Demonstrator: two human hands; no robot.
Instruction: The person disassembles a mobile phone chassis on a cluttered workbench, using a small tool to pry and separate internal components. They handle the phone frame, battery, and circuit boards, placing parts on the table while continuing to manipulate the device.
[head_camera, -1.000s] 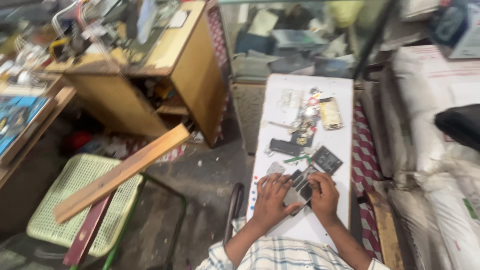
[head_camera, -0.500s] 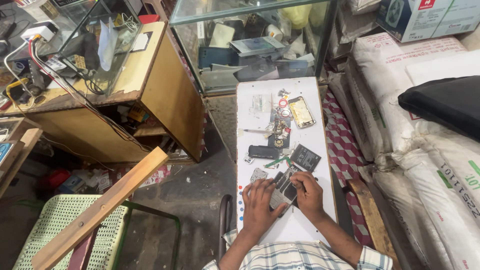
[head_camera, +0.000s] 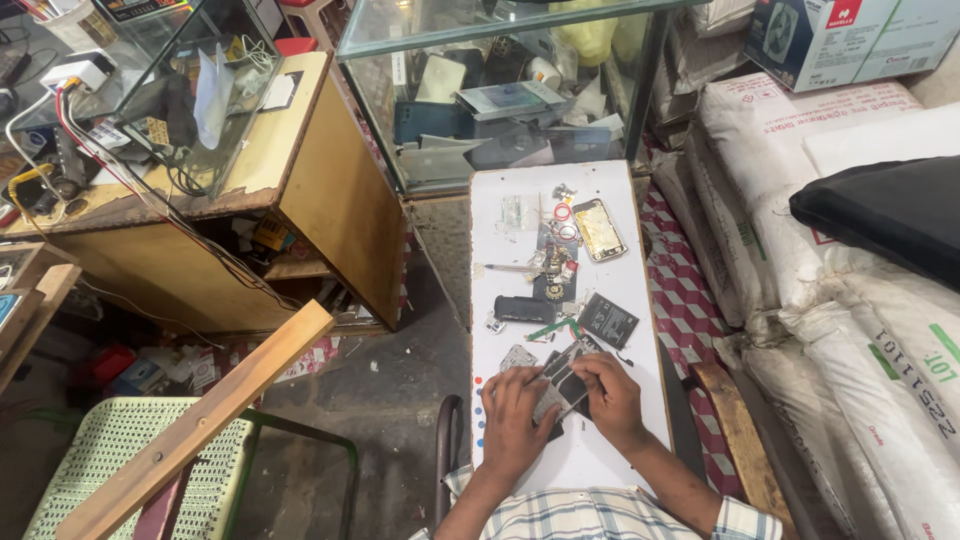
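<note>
On a narrow white table (head_camera: 600, 455), my left hand (head_camera: 515, 415) and my right hand (head_camera: 612, 398) both grip an opened mobile phone (head_camera: 563, 380) lying near the front. My left fingers press its lower left side; my right fingers pinch its right edge. Just beyond it lie a flat black battery (head_camera: 608, 320), a dark phone part (head_camera: 523, 309) and a green-handled tool (head_camera: 553, 328). Farther back sit a gold phone frame (head_camera: 599, 229) and a heap of small parts (head_camera: 555, 255).
A glass display case (head_camera: 500, 90) full of phones stands behind the table. A wooden counter (head_camera: 300, 190) with cables is at left, a green mesh chair (head_camera: 110, 470) with a wooden plank (head_camera: 190, 430) below it. White sacks (head_camera: 860, 300) are stacked at right.
The view has swung right and nearer, bringing the table toward the middle. Both hands stay on the opened phone with only slight finger shifts.
</note>
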